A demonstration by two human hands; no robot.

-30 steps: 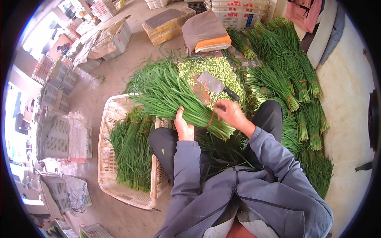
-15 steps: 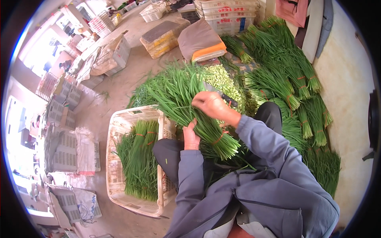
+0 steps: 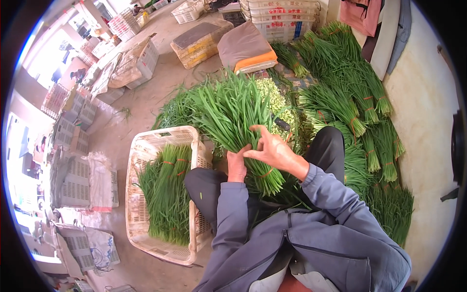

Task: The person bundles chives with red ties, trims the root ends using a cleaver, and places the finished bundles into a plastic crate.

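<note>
My left hand (image 3: 237, 164) is closed round the stems of a thick bunch of garlic chives (image 3: 233, 114), just above the red band near its pale cut ends. The leaves fan out away from me, over the crate's far corner. Beside the stems is my right hand (image 3: 278, 150), its thumb and forefinger spread apart at the bunch's right side; its other fingers are partly hidden. Just beyond it lies a knife (image 3: 281, 123), only its black handle plain to see, on a heap of pale cut stem ends (image 3: 272, 95).
A white plastic crate (image 3: 194, 155) holding banded bunches stands by my left knee. Many more banded bunches (image 3: 340, 104) are piled along the wall at right. Ahead are a folded cushion (image 3: 248, 46), a taped foam box (image 3: 199, 44) and stacked white crates (image 3: 279, 22).
My right hand has come down from above the leaves toward my left hand, and its fingers have spread. The bunch stands more upright, its cut ends shifted slightly left.
</note>
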